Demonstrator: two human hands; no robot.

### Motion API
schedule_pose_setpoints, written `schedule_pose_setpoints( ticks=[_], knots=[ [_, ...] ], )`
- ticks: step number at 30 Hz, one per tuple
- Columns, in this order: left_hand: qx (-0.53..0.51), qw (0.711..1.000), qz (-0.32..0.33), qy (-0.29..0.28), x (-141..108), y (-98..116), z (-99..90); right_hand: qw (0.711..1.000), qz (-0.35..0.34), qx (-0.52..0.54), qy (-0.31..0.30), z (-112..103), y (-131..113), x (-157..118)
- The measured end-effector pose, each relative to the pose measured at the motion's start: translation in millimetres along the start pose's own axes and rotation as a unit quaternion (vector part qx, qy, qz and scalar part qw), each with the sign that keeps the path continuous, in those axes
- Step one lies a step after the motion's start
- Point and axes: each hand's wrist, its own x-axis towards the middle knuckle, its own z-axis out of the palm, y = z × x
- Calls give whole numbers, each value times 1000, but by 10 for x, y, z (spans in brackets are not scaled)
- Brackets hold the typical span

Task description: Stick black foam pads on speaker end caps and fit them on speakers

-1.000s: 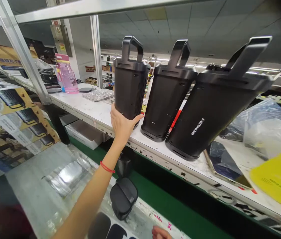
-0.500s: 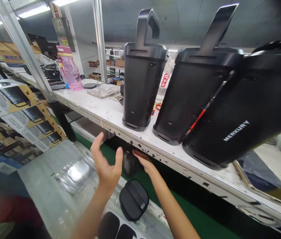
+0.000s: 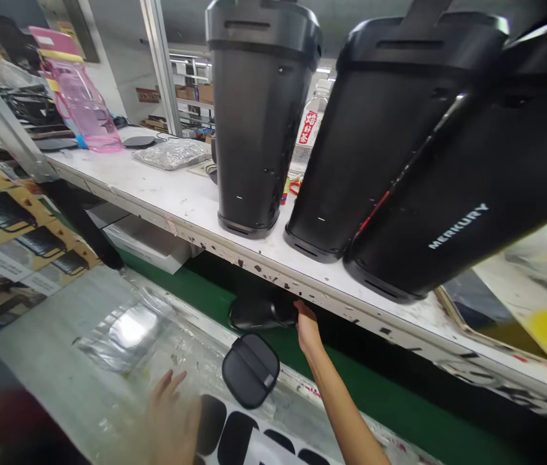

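My right hand (image 3: 308,329) is under the shelf edge, its fingers closed on the near end of a black speaker (image 3: 256,314) lying on its side. The shelf's shadow hides part of that end. Lower down, my left hand (image 3: 174,413) is blurred but empty, with its fingers stretched out and apart. Beside it lies a sheet of black rounded stickers (image 3: 237,439), cut off by the bottom edge. Between the hands, a black rounded-square piece (image 3: 250,371) with a raised band rests on the plastic-covered bench (image 3: 123,407).
Three black speakers stand on the white shelf (image 3: 157,194): one upright (image 3: 254,135), one tilted (image 3: 350,161) and one leaning marked MERKURY (image 3: 447,194). A pink bottle (image 3: 84,103) is at the back left. Printed boxes (image 3: 21,232) are stacked left. Clear plastic bags (image 3: 128,329) lie on the bench.
The black speaker has gone from upright to lying on its side under the shelf, with my right hand at its end. My left hand has dropped down and left, away from it. The view has shifted.
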Motion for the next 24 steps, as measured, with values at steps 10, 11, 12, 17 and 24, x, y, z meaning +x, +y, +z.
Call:
schedule_pose_setpoints(
  ticks=[10, 11, 12, 17, 24],
  knots=[
    [-102, 982, -77, -139, -377, 165, -462, 979, 143, 75, 127, -891, 435, -892],
    [-141, 961, -130, -200, -507, 209, -442, 976, 137, 84, 147, -977, 456, -1028],
    [-184, 924, -194, -275, -631, 260, -390, 973, 132, 94, 167, -1065, 471, -1173],
    [-246, 655, -476, -533, -926, 525, 212, 946, 128, 127, 270, -1576, 508, -2045],
    [-275, 564, -561, -541, -1241, 904, 718, 924, 132, 146, 328, -2403, 1023, -3609]
  ],
)
